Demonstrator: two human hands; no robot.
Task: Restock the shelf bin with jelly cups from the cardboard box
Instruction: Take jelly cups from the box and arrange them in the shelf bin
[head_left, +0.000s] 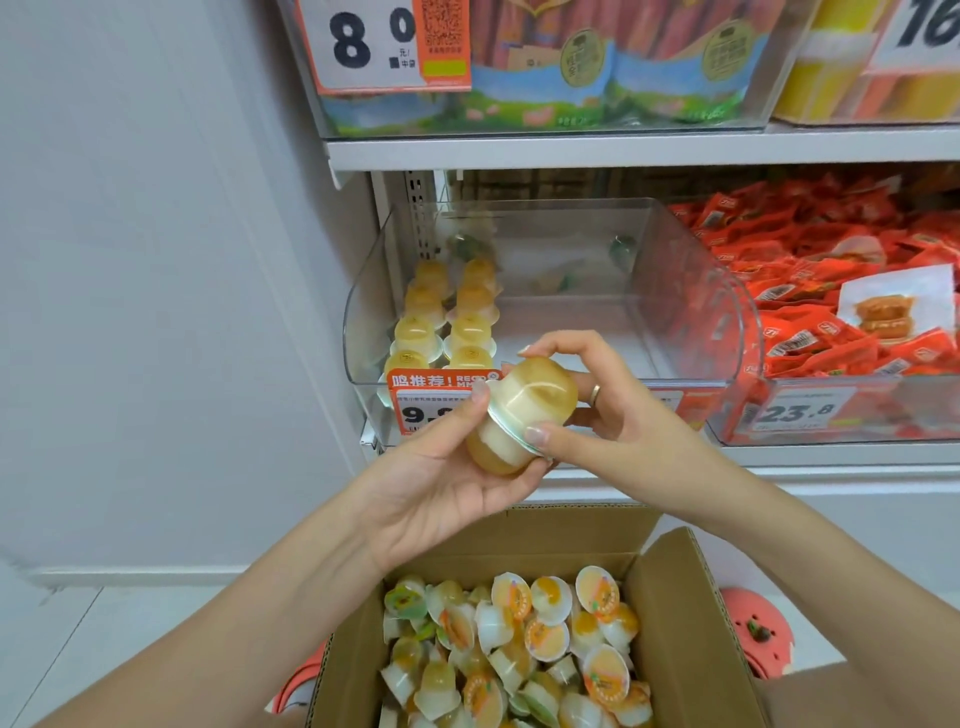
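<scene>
Two jelly cups (519, 421), pressed lid to lid, sit between both hands in front of the shelf bin (550, 291). The left hand (441, 467) is turned palm up, forearm rising from the lower left; its fingers curl under the lower cup and its thumb lies along the joined rims. The right hand (608, 410) comes in from the lower right, wrist bent, its thumb pressing the rim on the near side while its curled fingers arch over the upper cup, fingertips on its top. A ring (595, 395) shows on one right finger. Directly below the hands stands the open cardboard box (680, 623), heaped with loose cups. Just beyond the left hand, two rows of cups are lined up against the bin's left wall, behind a price tag (436, 400). Past the right hand lies a neighbouring bin of red packets (831, 291).
</scene>
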